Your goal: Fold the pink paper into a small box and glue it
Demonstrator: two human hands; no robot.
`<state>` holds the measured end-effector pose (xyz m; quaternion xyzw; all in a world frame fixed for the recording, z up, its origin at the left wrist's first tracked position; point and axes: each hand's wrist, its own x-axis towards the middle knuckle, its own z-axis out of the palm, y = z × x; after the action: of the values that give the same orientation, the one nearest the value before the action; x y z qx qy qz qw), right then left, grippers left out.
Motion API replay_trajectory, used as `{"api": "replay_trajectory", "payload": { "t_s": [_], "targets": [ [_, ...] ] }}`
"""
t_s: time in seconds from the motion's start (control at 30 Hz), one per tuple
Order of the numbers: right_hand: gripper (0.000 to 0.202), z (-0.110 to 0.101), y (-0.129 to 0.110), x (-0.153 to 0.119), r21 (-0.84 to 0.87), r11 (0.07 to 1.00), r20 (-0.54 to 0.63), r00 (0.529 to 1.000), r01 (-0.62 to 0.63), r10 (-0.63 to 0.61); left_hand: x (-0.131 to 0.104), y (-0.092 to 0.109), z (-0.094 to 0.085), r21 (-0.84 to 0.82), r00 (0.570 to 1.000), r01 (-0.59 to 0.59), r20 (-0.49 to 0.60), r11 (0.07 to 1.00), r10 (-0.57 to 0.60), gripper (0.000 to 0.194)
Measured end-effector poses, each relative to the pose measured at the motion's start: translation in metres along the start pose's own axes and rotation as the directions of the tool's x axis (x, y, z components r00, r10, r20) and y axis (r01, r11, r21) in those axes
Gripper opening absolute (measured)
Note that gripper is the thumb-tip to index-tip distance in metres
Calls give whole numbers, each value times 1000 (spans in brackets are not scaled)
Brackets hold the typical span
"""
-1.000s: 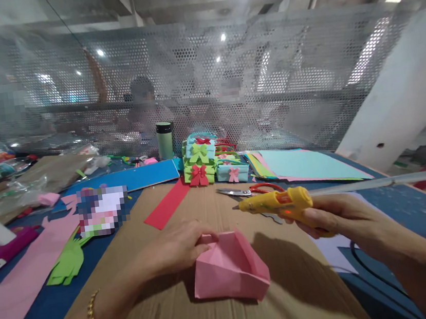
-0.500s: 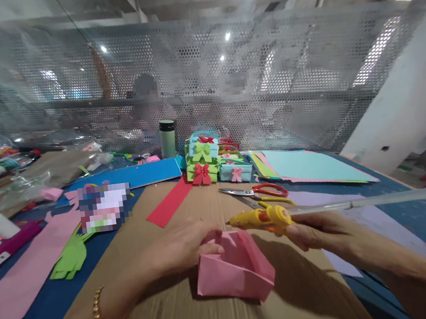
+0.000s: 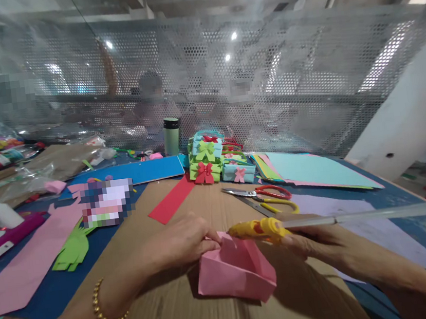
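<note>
A pink paper box (image 3: 233, 278), open at the top, rests on the cardboard sheet (image 3: 177, 314) in front of me. My left hand (image 3: 186, 243) is closed on its far left corner, pinching the paper between thumb and fingers. In my right hand (image 3: 312, 240) is a yellow glue gun (image 3: 260, 229), a long clear glue stick (image 3: 371, 215) running out of its back. The gun's front end is over the box's far edge, close to my left fingertips; whether it touches the paper I cannot tell.
Beyond the box lie two pairs of scissors (image 3: 268, 196) and a red paper strip (image 3: 171, 200). Small decorated paper baskets (image 3: 206, 165) are stacked behind, beside a green flask (image 3: 172, 137). Coloured sheets (image 3: 323, 169) lie right; pink paper (image 3: 34, 259) and green cut-outs (image 3: 72, 249) lie left.
The glue gun has come down and slightly left, from above the box to its far edge. My left hand keeps its pinch on the corner. The view has shifted slightly.
</note>
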<state>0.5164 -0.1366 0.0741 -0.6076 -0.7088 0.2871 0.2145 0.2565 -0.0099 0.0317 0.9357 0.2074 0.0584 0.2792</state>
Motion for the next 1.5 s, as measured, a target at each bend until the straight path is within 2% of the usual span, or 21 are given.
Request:
{"api": "replay_trajectory", "payload": {
  "t_s": [0.23, 0.53, 0.77, 0.93, 1.23, 1.4, 1.5],
  "targets": [
    [48, 5, 1, 5, -11, 1000, 13, 1000, 12, -12, 3, -6, 3, 36, 999, -47, -9, 998, 47, 30],
    [46, 6, 2, 6, -35, 999, -18, 1000, 3, -4, 1, -5, 2, 29, 1000, -21, -14, 999, 22, 29],
    [48, 4, -2, 3, -122, 990, -68, 996, -66, 58, 2, -5, 2, 54, 1000, -18, -25, 998, 20, 32],
    [47, 3, 3, 5, -110, 994, -27, 999, -21, 18, 1, -4, 2, 37, 1000, -10, -18, 999, 11, 32],
    [39, 3, -1, 4, -96, 995, -78, 997, -12, 4, 2, -3, 1, 39, 1000, -11, -17, 999, 12, 31],
    [49, 3, 2, 5, -62, 997, 5, 999, -39, 39, 1, -2, 1, 34, 1000, 2, -11, 999, -2, 33],
    [51, 4, 3, 6, -43, 998, 7, 999, -37, 37, 0, -2, 1, -13, 1000, -8, -4, 1000, 8, 32]
  ]
}}
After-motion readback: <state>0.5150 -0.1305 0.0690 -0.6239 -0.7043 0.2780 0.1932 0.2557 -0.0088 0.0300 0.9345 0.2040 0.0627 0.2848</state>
